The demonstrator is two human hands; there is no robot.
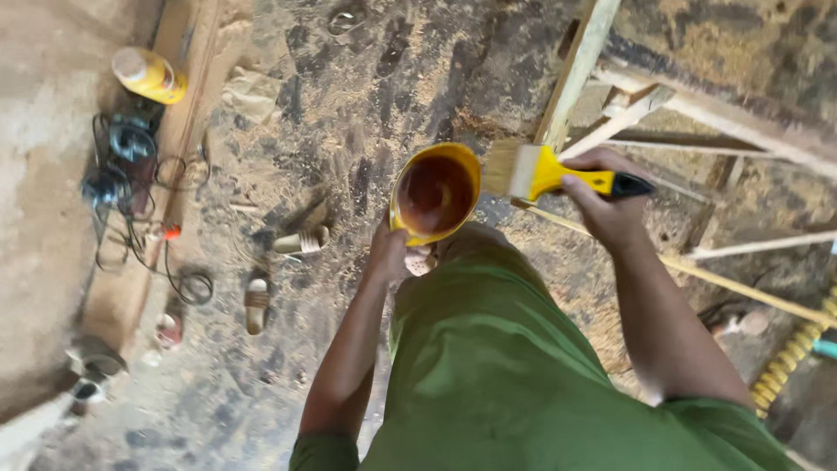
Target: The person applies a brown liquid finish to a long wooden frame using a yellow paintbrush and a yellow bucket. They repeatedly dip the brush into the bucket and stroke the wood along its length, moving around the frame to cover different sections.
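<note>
A yellow bowl (434,192) of brown liquid is held in the left hand (389,253), fingers closed under its rim. A yellow-handled paintbrush (558,174) is gripped at mid-handle in the right hand (610,205), fingers wrapped shut, bristles just beside the bowl, in front of a wooden frame (577,70). Bowl judged light but spill-prone (best kept level, supported underneath). Brush is stiff-handled, soft-bristled. Sandals (256,305) lie on the dusty floor (349,105).

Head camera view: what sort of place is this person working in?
Probably a rough carpentry workshop or building site: bare wooden frame, sawdust-strewn dirt floor, power tools with cords. The right hand holds a paintbrush, the left hand a bowl of brown liquid.
</note>
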